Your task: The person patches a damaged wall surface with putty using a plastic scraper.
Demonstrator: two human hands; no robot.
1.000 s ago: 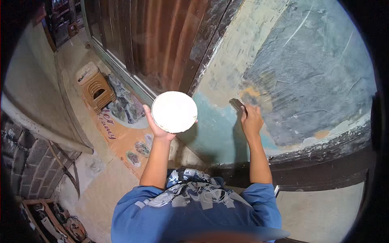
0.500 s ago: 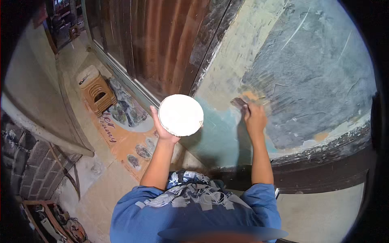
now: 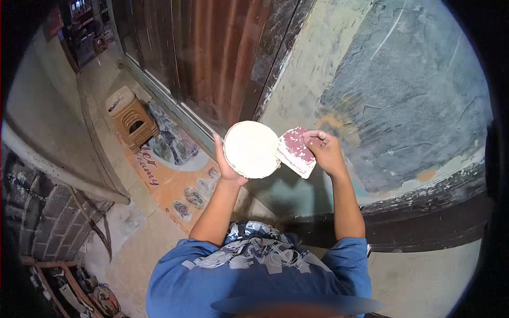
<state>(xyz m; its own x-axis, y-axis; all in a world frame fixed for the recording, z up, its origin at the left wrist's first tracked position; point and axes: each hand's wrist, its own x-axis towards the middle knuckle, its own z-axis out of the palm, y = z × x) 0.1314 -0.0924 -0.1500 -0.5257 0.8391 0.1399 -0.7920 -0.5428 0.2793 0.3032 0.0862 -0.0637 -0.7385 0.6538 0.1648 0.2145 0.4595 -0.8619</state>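
1. Round tub (image 3: 254, 176), filled nearly to the rim with white paste (image 3: 251, 148), held up in the middle of the scene, left of the scraper and in front of the wall.
2. The wall (image 3: 408, 106) takes up the far right: a large grey field, a pale cream band along its left side, turquoise lower down and a few orange patches.
3. To the left of it, at the far side, is a brown panel (image 3: 217, 58) with vertical folds, set in a dark frame.
4. The tiled floor (image 3: 135, 252) runs along the left, from near to far.
5. At the near middle is the person's blue shirt (image 3: 212, 286), printed in white and grey.
6. On the floor, left of the tub, lies an orange printed sheet (image 3: 172, 204).
7. A wooden rack (image 3: 68, 275) with assorted things in it sits at the near left.
8. A tan stack of stools (image 3: 130, 119) stands at the far end of the sheet.
9. The left hand (image 3: 229, 165) grips the tub, its thumb up the left side and its fingers mostly hidden beneath.
10. The right hand (image 3: 328, 153) pinches the scraper between thumb and fingers.
11. The scraper (image 3: 298, 146), dark red with white flecks, is tilted, its paste-coated edge at the tub's right rim; whether they touch I cannot tell.
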